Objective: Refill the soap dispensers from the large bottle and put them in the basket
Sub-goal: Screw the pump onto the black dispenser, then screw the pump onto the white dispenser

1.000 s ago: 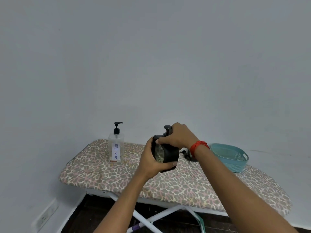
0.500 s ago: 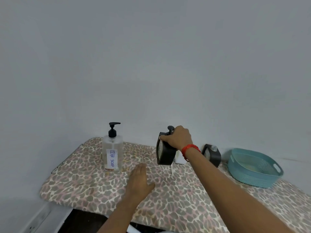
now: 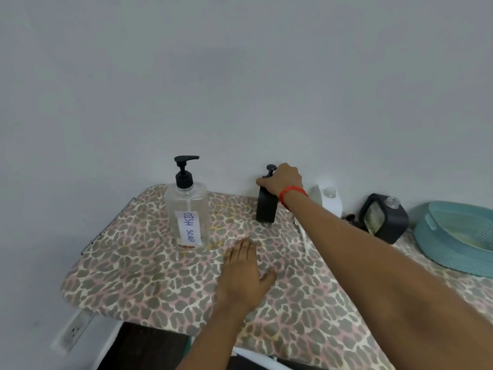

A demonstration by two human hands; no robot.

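Black dispenser [image 3: 266,208] stands upright under the gripping right hand [image 3: 283,181].

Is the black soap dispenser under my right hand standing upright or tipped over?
Upright. The black dispenser sits base-down on the ironing board, its pump pointing up, with the right hand gripping its top.

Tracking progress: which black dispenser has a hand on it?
The upright black dispenser, gripped at its top by the right hand; the other black dispenser sits untouched beside the teal basket.
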